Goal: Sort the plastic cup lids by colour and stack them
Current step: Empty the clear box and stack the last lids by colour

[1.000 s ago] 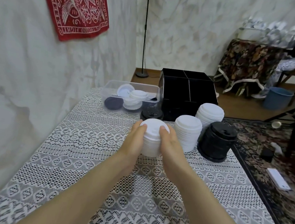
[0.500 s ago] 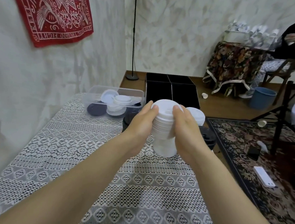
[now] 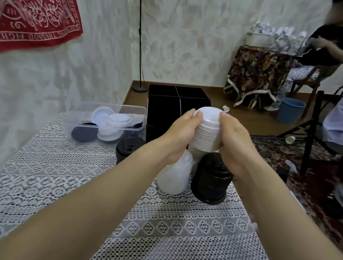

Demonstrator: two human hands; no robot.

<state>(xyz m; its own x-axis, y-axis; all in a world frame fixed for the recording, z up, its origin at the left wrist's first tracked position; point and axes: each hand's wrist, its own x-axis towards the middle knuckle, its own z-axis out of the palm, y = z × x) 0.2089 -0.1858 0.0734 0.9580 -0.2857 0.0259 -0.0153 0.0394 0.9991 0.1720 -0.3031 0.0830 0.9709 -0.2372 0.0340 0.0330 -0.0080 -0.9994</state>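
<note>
Both hands hold a stack of white lids [image 3: 207, 130] in the air above the far part of the table. My left hand [image 3: 181, 134] grips its left side and my right hand [image 3: 232, 142] grips its right side. Below them a second white stack [image 3: 175, 175] and a tall black stack [image 3: 210, 180] stand on the lace tablecloth [image 3: 80, 184]. A shorter black stack [image 3: 129, 148] stands to their left. A clear plastic tub [image 3: 105, 120] at the back left holds loose white and dark lids.
A black divided box [image 3: 168, 107] stands behind the stacks. The table's right edge runs close beside the black stack, with a patterned rug below. Two people sit at the far right near a blue bucket [image 3: 290, 110]. A white wall runs along the left.
The white stack has risen off the table and moved away from me and to the right, held between both hands. The camera has tilted up, bringing the seated people into view.
</note>
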